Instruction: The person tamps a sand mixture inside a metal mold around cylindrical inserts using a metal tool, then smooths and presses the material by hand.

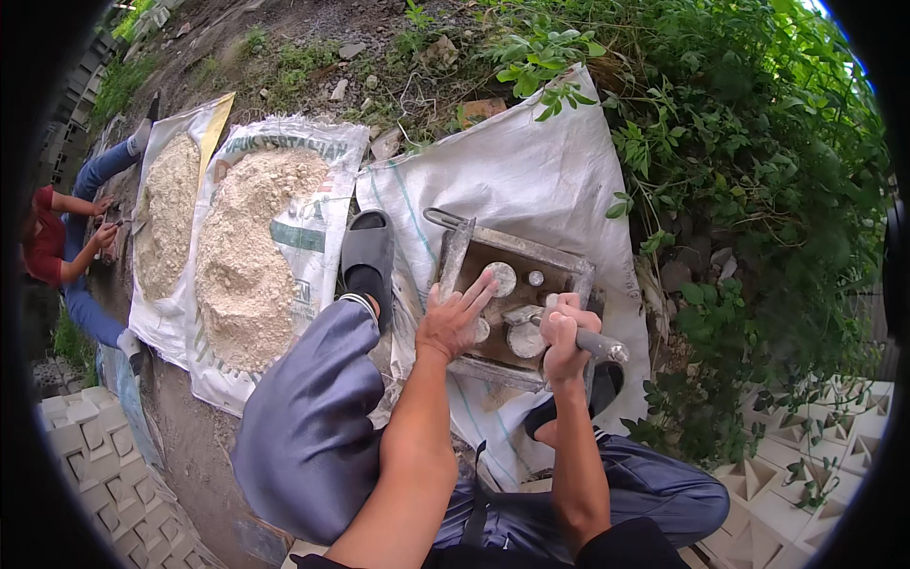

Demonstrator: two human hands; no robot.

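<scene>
Right-hand grip [566,346]: wrapped tightly around a short metal hand tool [603,345], thick end jutting out to the right; the tool's exact kind cannot be told.
Left-hand grip [449,323]: fingers extended and slightly parted, palm down, clasping nothing; its fingertips reach the left edge of the far round disc [501,279]. How hard they press cannot be told.
Slipping tool: if the handle turns in the fist, perhaps from dust on it, the flat end could skid off the near round disc [526,341] and nick a disc or the frame.
Pinched fingers: the left fingers lie in the same frame as the tool, so a stray swing toward them could catch a knuckle.
Shifting frame: the box-shaped mould frame [555,248] rests on a loose white woven sack [502,166]; a push from one side might slide it or ruck the cloth.
Mould against the grips: between the feet, with the left hand over its left part and the right hand over its right part.
Tool against the discs: its flat end lies over the upper edge of the near disc, left of the fist; whether they touch is unclear.
Small metal knob [536,278]: just right of the far disc, apart from both hands.
</scene>
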